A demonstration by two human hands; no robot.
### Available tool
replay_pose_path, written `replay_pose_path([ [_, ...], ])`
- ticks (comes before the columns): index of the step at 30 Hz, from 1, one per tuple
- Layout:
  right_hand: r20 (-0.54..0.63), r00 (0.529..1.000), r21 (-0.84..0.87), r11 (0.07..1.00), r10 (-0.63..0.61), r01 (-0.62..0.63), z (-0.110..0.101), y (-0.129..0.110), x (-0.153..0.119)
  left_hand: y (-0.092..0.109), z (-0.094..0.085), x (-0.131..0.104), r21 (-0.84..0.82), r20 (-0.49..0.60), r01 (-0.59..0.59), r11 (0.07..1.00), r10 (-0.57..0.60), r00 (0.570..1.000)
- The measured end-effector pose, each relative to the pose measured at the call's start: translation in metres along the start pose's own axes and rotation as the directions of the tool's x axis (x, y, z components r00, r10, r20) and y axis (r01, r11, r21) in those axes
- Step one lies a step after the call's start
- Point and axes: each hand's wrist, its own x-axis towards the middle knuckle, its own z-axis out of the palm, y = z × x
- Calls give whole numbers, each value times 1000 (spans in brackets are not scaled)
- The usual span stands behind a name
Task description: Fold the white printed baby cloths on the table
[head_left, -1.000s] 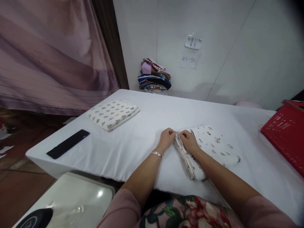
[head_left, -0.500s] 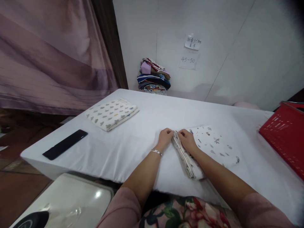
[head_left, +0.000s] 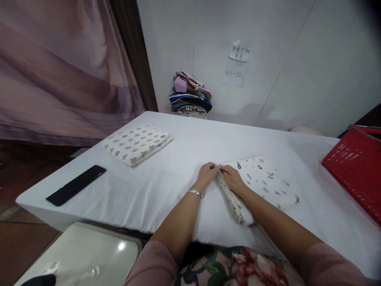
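A white printed cloth (head_left: 264, 180) lies on the white-covered table, its near-left part gathered in a thick stack of folds (head_left: 233, 202). My left hand (head_left: 208, 174), with a silver bracelet at the wrist, pinches the far corner of the folds with closed fingers. Right beside it, my right hand (head_left: 232, 178) grips the same corner, its fingertips almost touching those of the left. The forearm on the right passes over part of the cloth. A folded white cloth with grey cloud-like prints (head_left: 138, 143) rests at the left of the table.
A black flat slab (head_left: 76, 185) lies near the table's left edge. A red basket (head_left: 354, 171) stands at the right. Behind the table is a pile of clothes (head_left: 190, 95) against the wall. A white stool-like surface (head_left: 89, 246) is at the lower left, a pink curtain (head_left: 65, 71) at upper left.
The fingertips of my two hands have come closer together at the corner of the folds. The view has shifted slightly; the cloths stay in place.
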Motion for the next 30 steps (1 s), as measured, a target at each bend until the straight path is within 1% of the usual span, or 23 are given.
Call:
replay_pose_path([
  [4,6,1000,38,999,-17,17,-4,2,-3,-2,2,1,24,-39,22,999,-21,999],
  [5,-4,999,42,998,-45,45,-7,3,-3,-2,3,1,30,-45,21,999,-20,999],
  [7,-50,989,30,990,-138,140,-13,6,-4,-3,3,2,45,-62,-6,999,8,998],
  [9,-87,967,-37,971,-237,235,-19,11,-5,-3,4,2,70,-98,-68,995,75,992],
  [10,-80,957,-87,958,-279,272,-20,14,-5,-4,4,2,83,-117,-111,990,120,986],
  [12,-22,945,-194,929,-327,317,-21,21,-6,-5,4,3,96,-133,-184,978,195,972],
  [13,12,942,-237,915,-335,328,-19,24,-6,-5,3,3,92,-121,-195,976,206,971],
  [15,47,941,-287,898,-335,334,-17,27,-7,-6,3,5,81,-73,-161,984,167,983],
  [17,35,942,-302,895,-333,328,-17,29,-5,-6,3,5,82,-41,-99,992,103,994],
  [21,3,943,-338,887,-333,314,-31,36,6,-3,4,4,122,-86,-45,992,56,995],
  [26,53,954,-385,875,-296,293,-51,55,26,0,5,5,122,-120,13,992,1,993],
  [30,75,948,-356,879,-311,317,-56,61,37,1,6,5,109,-128,35,993,-21,992],
])
